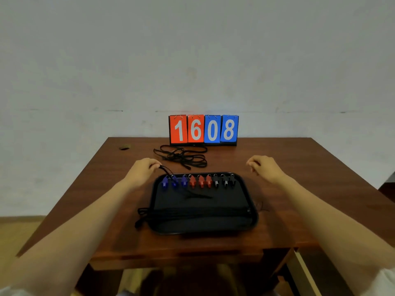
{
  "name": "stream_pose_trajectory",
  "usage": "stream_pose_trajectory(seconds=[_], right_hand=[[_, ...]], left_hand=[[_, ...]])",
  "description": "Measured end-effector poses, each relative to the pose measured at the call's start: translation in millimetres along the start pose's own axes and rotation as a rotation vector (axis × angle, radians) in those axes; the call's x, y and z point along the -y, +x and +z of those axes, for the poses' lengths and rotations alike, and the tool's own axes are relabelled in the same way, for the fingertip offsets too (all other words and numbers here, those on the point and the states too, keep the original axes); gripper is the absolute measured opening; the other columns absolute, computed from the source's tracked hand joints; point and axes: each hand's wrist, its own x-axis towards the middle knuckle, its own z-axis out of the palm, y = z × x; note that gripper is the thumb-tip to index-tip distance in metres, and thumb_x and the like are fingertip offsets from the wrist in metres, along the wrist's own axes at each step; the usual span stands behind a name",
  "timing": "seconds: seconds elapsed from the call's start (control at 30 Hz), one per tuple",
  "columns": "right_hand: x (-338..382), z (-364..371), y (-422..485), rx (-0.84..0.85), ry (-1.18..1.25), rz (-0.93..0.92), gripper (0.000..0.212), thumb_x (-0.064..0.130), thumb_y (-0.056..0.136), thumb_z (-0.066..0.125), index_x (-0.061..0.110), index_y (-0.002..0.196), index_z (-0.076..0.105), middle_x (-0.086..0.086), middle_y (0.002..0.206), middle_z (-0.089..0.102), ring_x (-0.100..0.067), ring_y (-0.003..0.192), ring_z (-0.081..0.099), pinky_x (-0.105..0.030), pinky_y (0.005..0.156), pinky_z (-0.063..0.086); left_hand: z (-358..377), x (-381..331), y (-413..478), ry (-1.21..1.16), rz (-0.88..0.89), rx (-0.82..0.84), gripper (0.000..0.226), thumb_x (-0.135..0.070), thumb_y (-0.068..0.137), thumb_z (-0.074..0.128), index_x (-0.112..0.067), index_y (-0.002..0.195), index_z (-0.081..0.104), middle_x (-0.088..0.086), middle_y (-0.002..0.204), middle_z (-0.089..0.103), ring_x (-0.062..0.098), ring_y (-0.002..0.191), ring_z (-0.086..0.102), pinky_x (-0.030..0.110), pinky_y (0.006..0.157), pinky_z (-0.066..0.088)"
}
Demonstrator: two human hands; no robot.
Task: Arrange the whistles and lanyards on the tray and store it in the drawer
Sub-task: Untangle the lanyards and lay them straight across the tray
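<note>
A black tray (252, 212) lies on the wooden table in front of me. Along its far rim stands a row of whistles: three blue (174, 182), three red (201, 181) and three black (225, 181). Black lanyards (145, 214) lie across the tray's near part and hang over its left edge. My left hand (143, 169) pinches a black lanyard cord (165, 170) just beyond the tray's far left corner. My right hand (264, 168) hovers past the far right corner, fingers loosely curled, holding nothing.
A tangle of loose black lanyards (181, 155) lies on the table behind the tray. A flip scoreboard (203, 130) reading 1608 stands at the back edge against the wall. An open drawer edge (303, 268) shows below the table at the right.
</note>
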Motion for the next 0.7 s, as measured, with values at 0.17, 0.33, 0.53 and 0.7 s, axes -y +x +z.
stream_pose_trajectory(seconds=[0.17,0.33,0.53,0.7], right_hand=[[9,35,-10,0.124,0.045,-0.014,0.021,0.011,0.097,0.044,0.012,0.093,0.065,0.002,0.076,0.065,-0.014,0.067,0.058,-0.027,0.069,0.049],[36,65,-6,0.221,0.060,-0.063,0.017,0.015,0.096,0.050,0.012,0.100,0.067,-0.005,0.090,0.069,-0.018,0.079,0.065,-0.029,0.075,0.055],[65,108,2,0.340,-0.032,-0.146,0.020,0.011,0.095,0.050,0.007,0.104,0.068,-0.010,0.099,0.069,-0.018,0.083,0.064,-0.034,0.084,0.055],[66,133,9,0.394,-0.127,-0.069,0.028,0.013,0.093,0.055,0.008,0.120,0.059,-0.012,0.115,0.062,-0.028,0.105,0.059,-0.034,0.093,0.046]], left_hand=[[17,4,-14,-0.023,0.007,0.049,0.025,-0.013,0.096,0.046,-0.008,0.109,0.067,0.008,0.107,0.068,0.023,0.103,0.060,0.025,0.082,0.039],[21,-6,-16,-0.048,0.031,0.043,0.026,-0.013,0.096,0.047,-0.007,0.111,0.067,0.007,0.111,0.066,0.021,0.105,0.058,0.025,0.087,0.039],[27,0,-16,0.000,0.007,0.090,0.026,-0.013,0.097,0.045,-0.009,0.114,0.065,0.010,0.113,0.063,0.025,0.106,0.057,0.031,0.091,0.041],[35,4,-16,-0.020,-0.008,0.143,0.027,-0.014,0.098,0.044,-0.011,0.117,0.064,0.009,0.110,0.063,0.022,0.102,0.057,0.033,0.092,0.042]])
